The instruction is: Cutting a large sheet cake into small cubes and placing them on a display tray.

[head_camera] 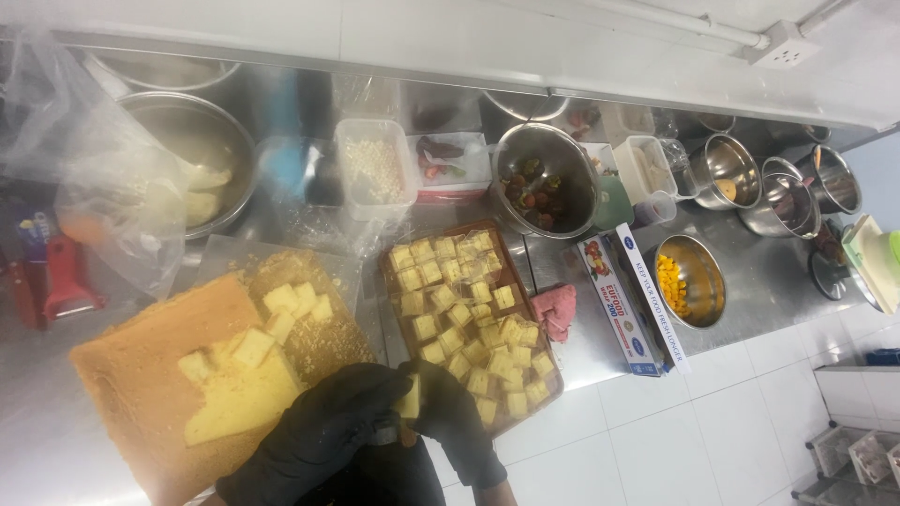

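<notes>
My two black-gloved hands meet at the bottom centre over the counter edge. My right hand point(457, 424) pinches a small yellow cake cube point(410, 399). My left hand point(319, 433) is curled close against the same cube; a small grey thing shows under its fingers, and I cannot tell what it grips. To the left lies a large sponge cake slab point(131, 375), partly cut, with loose cubes point(291, 305) on it. Just beyond my hands is a brown tray point(394, 323) filled with several cake cubes point(469, 323).
On the steel counter point(769, 281) are a pink cloth point(555, 310), a cling-film box point(626, 314), a bowl of yellow fruit pieces point(689, 281), a bowl of dark fruit point(544, 183), a plastic tub of white bits point(375, 169), a large steel bowl point(187, 155), a red-handled tool point(58, 281) and several steel bowls point(783, 187).
</notes>
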